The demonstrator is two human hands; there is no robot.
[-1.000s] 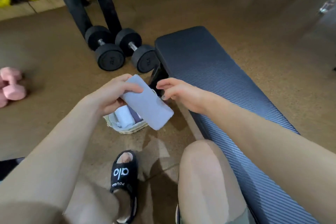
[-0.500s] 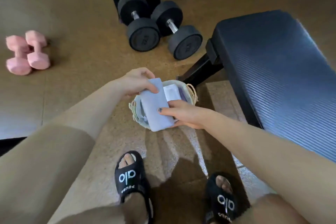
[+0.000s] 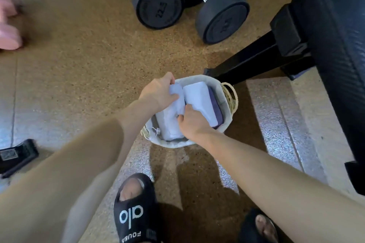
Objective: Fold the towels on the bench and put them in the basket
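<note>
Folded pale-blue towel (image 3: 168, 122) in the left half of the lined basket (image 3: 225, 92), long axis running near to far, far end tilted slightly right. Left hand (image 3: 158, 92) gripping its far end; right hand (image 3: 190, 119) pinching its right edge. Beside it, right: another folded towel (image 3: 200, 100) over a purple one (image 3: 216, 107). Beyond: black dumbbells (image 3: 222, 20), bench (image 3: 335, 45) far right.

I see a speckled cork-brown floor (image 3: 83, 61) with paler grey strips crossing it. Two black dumbbells (image 3: 189, 4) lie at the top, a pink dumbbell (image 3: 8, 33) sits blurred at the left edge, and hard shadows fall near me.
</note>
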